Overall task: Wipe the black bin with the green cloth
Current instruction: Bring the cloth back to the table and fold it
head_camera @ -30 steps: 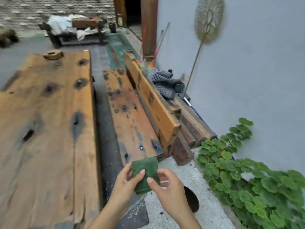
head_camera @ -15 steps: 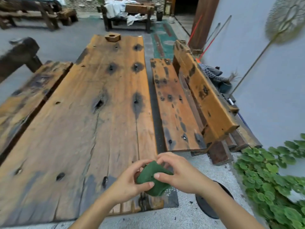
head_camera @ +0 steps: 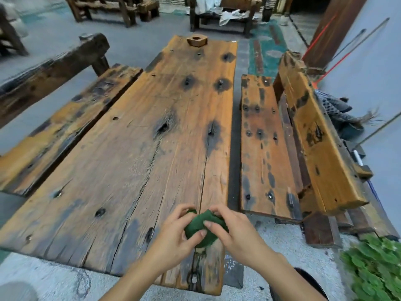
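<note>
The green cloth (head_camera: pixel 202 225) is bunched into a ball between both my hands, just above the near end of the long wooden table (head_camera: pixel 152 148). My left hand (head_camera: pixel 175 237) grips it from the left with thumb and fingers. My right hand (head_camera: pixel 235 231) holds it from the right and on top. The black bin (head_camera: pixel 312 281) shows only as a dark round rim on the ground at the lower right, mostly hidden behind my right forearm.
A wooden bench with a backrest (head_camera: pixel 303 135) stands to the right of the table, another bench (head_camera: pixel 54 118) to the left. Green plants (head_camera: pixel 373 268) grow at the lower right by the grey wall. A hexagonal wooden block (head_camera: pixel 197 40) sits at the table's far end.
The view has swung left from the bench to the table. The flat cloth has been bunched into a ball between both hands, which now sit over the table's near end.
</note>
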Motion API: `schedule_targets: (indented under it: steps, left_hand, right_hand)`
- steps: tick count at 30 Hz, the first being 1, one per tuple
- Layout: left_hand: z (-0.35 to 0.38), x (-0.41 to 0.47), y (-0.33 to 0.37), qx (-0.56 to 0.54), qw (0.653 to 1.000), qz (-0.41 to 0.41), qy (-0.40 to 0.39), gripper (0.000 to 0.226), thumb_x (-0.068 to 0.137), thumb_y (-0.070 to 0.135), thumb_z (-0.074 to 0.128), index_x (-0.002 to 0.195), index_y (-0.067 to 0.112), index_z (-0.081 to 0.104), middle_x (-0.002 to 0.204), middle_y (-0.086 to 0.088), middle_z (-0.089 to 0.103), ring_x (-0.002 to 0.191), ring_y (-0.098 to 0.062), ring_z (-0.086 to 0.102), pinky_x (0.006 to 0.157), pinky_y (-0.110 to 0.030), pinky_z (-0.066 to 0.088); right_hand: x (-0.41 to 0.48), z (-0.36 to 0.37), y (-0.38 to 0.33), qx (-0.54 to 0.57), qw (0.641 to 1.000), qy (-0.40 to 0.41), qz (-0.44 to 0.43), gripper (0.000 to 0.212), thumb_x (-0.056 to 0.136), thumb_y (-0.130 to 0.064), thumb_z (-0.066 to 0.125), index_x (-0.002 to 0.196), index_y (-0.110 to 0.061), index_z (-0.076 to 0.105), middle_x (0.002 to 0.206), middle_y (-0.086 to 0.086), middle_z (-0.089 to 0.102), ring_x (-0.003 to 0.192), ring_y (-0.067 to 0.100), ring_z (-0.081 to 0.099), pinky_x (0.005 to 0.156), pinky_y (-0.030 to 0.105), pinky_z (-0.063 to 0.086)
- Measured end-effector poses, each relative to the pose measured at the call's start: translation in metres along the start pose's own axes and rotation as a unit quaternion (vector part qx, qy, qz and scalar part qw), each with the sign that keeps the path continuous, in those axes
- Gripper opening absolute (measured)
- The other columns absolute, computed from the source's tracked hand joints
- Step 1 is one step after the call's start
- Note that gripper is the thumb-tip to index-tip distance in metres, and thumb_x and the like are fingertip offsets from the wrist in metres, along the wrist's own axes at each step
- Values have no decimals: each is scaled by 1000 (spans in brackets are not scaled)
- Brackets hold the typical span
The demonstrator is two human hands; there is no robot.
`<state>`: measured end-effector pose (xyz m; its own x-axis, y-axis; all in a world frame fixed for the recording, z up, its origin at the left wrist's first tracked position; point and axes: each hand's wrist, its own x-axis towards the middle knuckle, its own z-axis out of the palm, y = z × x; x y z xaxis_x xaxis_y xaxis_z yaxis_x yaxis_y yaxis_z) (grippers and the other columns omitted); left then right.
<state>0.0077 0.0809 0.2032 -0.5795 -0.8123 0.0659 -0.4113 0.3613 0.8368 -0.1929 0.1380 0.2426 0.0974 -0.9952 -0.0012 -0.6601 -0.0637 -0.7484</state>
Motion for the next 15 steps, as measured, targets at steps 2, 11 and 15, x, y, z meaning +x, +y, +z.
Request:
schedule_targets:
  steps: [2, 11, 15]
  left_hand:
    - [9, 17, -5, 36, 999, -10, 14, 17, 90, 46, 69, 94, 29, 71, 122, 16, 56, 116, -1, 57, 97, -24, 47]
    - [12, 114, -48, -29, 990, -137, -30, 25, 93, 20, 72, 115, 30, 65, 103, 6, 74, 100, -11, 69, 86, -34, 59]
    - [19, 142, -78, 99, 984, -145, -22, 25, 91, 19, 73, 111, 29, 62, 100, 12, 73, 99, -12, 67, 87, -36, 50]
  right_hand:
    - [18, -10, 18, -5, 999, -49, 19, 14, 101, -46, 54, 112, -39, 50, 88, -17, 62, 81, 3, 58, 67, 25, 43]
    - [124, -41, 90, -80, 984, -139, 76, 11, 92, -28, 72, 100, -21, 75, 89, 0, 73, 90, 22, 64, 79, 34, 51]
    - [148, -11, 107, -141, 987, -65, 45, 11, 88, -28, 73, 99, -25, 75, 92, -1, 73, 94, 22, 63, 82, 39, 54]
